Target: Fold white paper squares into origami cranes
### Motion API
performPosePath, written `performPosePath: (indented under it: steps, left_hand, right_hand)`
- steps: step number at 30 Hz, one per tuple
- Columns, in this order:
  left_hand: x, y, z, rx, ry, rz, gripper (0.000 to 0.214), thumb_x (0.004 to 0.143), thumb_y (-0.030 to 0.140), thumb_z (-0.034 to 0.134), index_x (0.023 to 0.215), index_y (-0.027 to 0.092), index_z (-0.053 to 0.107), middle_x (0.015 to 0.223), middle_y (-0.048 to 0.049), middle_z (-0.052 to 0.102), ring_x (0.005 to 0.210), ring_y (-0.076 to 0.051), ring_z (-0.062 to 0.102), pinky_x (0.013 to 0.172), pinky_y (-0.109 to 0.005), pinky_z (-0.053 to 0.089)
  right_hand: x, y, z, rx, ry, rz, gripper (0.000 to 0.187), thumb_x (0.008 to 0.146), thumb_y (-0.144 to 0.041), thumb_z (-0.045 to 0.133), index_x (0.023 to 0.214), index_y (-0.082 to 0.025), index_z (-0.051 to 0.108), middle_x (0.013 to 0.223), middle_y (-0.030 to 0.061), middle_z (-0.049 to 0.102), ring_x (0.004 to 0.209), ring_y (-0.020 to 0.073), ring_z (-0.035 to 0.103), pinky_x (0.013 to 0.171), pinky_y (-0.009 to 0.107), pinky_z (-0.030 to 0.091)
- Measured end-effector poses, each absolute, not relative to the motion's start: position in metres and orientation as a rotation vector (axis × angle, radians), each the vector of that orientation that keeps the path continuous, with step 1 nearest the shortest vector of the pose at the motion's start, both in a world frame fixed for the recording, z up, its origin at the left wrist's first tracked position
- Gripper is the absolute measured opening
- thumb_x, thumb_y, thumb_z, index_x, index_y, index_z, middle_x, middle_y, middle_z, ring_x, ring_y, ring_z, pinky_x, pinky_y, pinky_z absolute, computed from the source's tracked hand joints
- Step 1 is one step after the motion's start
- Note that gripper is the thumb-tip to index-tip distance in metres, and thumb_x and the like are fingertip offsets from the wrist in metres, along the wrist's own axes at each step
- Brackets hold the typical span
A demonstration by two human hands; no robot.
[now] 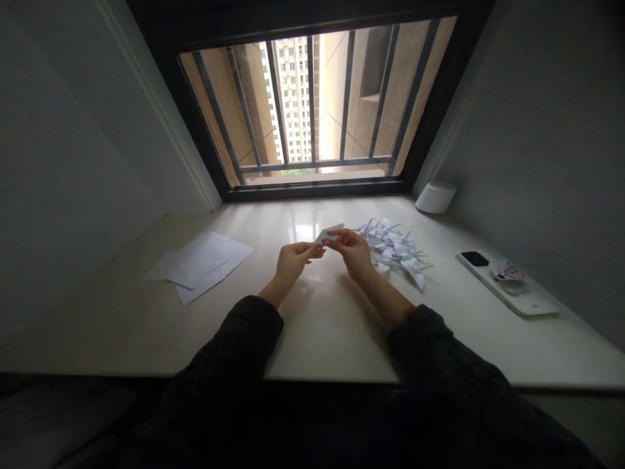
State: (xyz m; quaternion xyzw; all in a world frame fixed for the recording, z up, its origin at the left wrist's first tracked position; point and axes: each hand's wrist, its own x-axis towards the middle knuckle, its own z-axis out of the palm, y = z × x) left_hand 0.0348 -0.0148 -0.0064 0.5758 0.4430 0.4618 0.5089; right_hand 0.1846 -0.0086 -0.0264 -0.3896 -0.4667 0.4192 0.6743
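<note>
A small folded piece of white paper (330, 232) is held up above the counter between my two hands. My left hand (297, 258) pinches its lower left corner between thumb and fingers. On the paper's right side, my right hand (352, 249) grips it, the thumb below and the index finger along its face. Just beyond my right hand lies a pile of folded white paper cranes (390, 242), partly hidden by that hand. Off to the left, flat sheets of white paper (202, 260) overlap in a loose stack.
The pale glossy counter (322, 339) ends in a straight front edge near my body. At the right rests a white phone (508, 286) with a round grip on its back. A white cylindrical object (436, 197) stands by the barred window (317, 104); walls close in both sides.
</note>
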Motion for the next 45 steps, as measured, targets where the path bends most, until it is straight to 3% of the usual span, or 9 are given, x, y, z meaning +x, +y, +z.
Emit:
performPosePath:
  steps: [10,17,24,29,35,45]
  left_hand:
    - [0.031,-0.012,-0.006,1.328,1.050,1.139,0.039,0.065,0.051,0.073,0.082,0.017,0.073,0.084,-0.0114,0.074,0.079,-0.024,0.069,0.065,-0.029,0.045]
    - [0.036,-0.012,-0.013,1.249,1.038,1.120,0.039,0.065,0.051,0.073,0.083,0.017,0.073,0.085,-0.0112,0.074,0.078,-0.023,0.069,0.063,-0.028,0.046]
    - [0.034,-0.013,-0.009,1.392,1.076,1.162,0.038,0.063,0.048,0.075,0.086,0.018,0.074,0.083,-0.0092,0.074,0.080,-0.023,0.068,0.067,-0.030,0.047]
    - [0.031,-0.011,-0.001,1.463,1.040,1.155,0.037,0.070,0.047,0.070,0.094,0.019,0.073,0.085,-0.0079,0.073,0.075,-0.020,0.068,0.070,-0.031,0.048]
    - [0.032,-0.009,-0.007,1.383,1.073,1.206,0.033,0.063,0.045,0.076,0.080,0.016,0.073,0.072,-0.0070,0.071,0.067,-0.020,0.067,0.066,-0.031,0.048]
    - [0.036,-0.008,-0.008,1.187,0.934,1.312,0.033,0.065,0.039,0.075,0.084,0.013,0.067,0.081,-0.0078,0.071,0.076,-0.018,0.067,0.081,-0.036,0.050]
  right_hand:
    - [0.185,-0.016,-0.013,-0.807,-1.038,0.900,0.017,0.064,-0.036,0.072,0.074,-0.022,0.069,0.075,0.0014,0.070,0.072,0.0176,0.063,0.075,0.035,0.051]
    - [0.185,-0.011,-0.022,-0.842,-1.065,0.796,0.012,0.069,-0.031,0.068,0.075,-0.022,0.064,0.074,0.0014,0.069,0.072,0.0179,0.065,0.075,0.034,0.050]
    - [0.185,-0.008,-0.027,-0.939,-1.092,0.675,0.031,0.075,-0.036,0.064,0.096,-0.026,0.044,0.067,-0.0047,0.064,0.065,0.0153,0.061,0.070,0.030,0.046]
    - [0.185,-0.018,-0.019,-1.017,-1.349,0.564,0.021,0.085,-0.035,0.050,0.104,-0.027,0.045,0.073,-0.0032,0.061,0.063,0.0146,0.057,0.065,0.028,0.042]
    - [0.181,-0.021,-0.018,-1.028,-1.451,0.546,0.028,0.084,-0.039,0.052,0.109,-0.026,0.049,0.069,-0.0043,0.058,0.062,0.0137,0.055,0.066,0.027,0.042]
    - [0.183,-0.008,-0.029,-0.918,-1.252,0.815,0.039,0.071,-0.043,0.069,0.103,-0.024,0.056,0.068,-0.0040,0.061,0.066,0.0139,0.059,0.069,0.030,0.048]
